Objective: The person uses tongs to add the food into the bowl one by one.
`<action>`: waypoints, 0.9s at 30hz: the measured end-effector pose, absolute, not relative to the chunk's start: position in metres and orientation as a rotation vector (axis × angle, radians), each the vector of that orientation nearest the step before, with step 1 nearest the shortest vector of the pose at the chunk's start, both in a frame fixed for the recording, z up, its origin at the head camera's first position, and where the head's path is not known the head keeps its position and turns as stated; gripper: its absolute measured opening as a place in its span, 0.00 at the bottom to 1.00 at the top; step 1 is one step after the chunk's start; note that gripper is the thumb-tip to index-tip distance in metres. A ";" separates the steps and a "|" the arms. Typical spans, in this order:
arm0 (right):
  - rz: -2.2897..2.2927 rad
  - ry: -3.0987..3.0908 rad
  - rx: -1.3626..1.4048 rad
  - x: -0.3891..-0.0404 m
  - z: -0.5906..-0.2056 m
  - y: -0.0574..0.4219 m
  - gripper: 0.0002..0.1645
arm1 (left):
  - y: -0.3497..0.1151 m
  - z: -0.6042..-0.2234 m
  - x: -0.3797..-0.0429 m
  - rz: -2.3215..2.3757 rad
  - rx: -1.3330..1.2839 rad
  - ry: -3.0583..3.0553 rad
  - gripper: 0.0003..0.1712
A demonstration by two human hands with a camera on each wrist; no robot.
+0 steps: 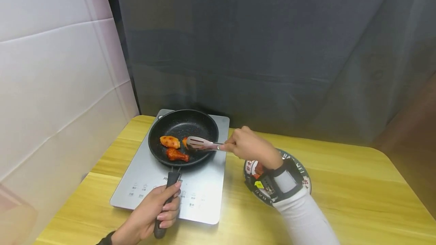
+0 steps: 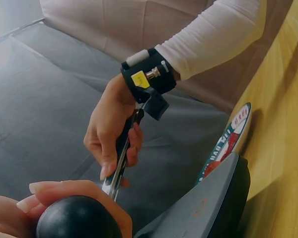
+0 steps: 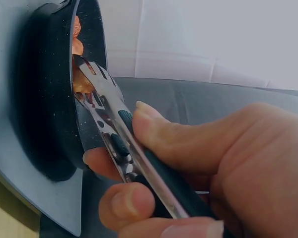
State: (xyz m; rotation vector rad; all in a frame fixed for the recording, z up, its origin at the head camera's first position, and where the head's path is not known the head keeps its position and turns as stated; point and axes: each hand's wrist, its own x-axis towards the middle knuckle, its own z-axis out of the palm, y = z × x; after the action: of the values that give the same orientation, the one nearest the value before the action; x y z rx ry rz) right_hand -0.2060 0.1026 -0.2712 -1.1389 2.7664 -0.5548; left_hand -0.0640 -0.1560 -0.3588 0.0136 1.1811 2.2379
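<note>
My left hand (image 1: 156, 209) grips the black handle (image 1: 172, 179) of a frying pan (image 1: 184, 118), which sits on a flat silver cooktop (image 1: 204, 196). In my right hand (image 1: 250, 146) is a pair of metal tongs (image 1: 204, 144) with dark grips, its tips down inside the pan. Between those tips, in the right wrist view, there is a piece of browned chicken (image 3: 82, 82), partly hidden by the metal. Two other pieces lie in the pan: a chicken wing piece (image 1: 170, 141) and a reddish drumstick-shaped piece (image 1: 177, 155).
To the right of the cooktop, a patterned plate (image 1: 301, 169) holds reddish meat (image 1: 259, 170), partly covered by my right wrist. Everything stands on a yellow wooden table (image 1: 357, 188). A dark curtain (image 1: 255, 48) hangs behind, and a pale one (image 1: 61, 75) on the left.
</note>
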 end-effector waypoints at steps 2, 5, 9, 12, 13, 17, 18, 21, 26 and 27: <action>-0.547 2.761 -1.169 -0.208 -0.272 0.100 0.14 | -0.156 -0.359 -0.064 2.241 0.023 1.174 0.15; -0.544 2.748 -1.164 -0.212 -0.271 0.096 0.14 | -0.156 -0.358 -0.064 2.245 0.027 1.169 0.15; -0.499 2.727 -1.091 -0.216 -0.269 0.092 0.16 | -0.156 -0.358 -0.064 2.240 0.013 1.172 0.16; -0.433 2.703 -1.029 -0.220 -0.265 0.088 0.20 | -0.156 -0.358 -0.064 2.238 0.006 1.175 0.16; -0.416 2.694 -1.009 -0.221 -0.264 0.087 0.21 | -0.156 -0.358 -0.064 2.237 0.007 1.174 0.16; -0.341 2.659 -0.989 -0.225 -0.258 0.083 0.23 | -0.155 -0.359 -0.065 2.235 0.010 1.170 0.16; -0.321 2.650 -0.985 -0.226 -0.257 0.082 0.23 | -0.155 -0.360 -0.065 2.234 0.009 1.170 0.16; -0.274 2.630 -0.988 -0.229 -0.254 0.081 0.23 | -0.155 -0.360 -0.065 2.235 0.007 1.172 0.16; -0.262 2.591 -0.933 -0.231 -0.248 0.080 0.21 | -0.156 -0.360 -0.065 2.242 0.001 1.178 0.16; -0.265 2.587 -0.921 -0.231 -0.247 0.080 0.21 | -0.156 -0.360 -0.065 2.242 0.001 1.179 0.16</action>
State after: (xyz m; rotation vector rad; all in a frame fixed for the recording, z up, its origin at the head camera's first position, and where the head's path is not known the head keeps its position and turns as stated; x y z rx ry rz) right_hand -0.2314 0.0798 -0.2470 -0.9212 2.5874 -0.2648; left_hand -0.0646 -0.1558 -0.3601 0.0012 1.1789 2.2423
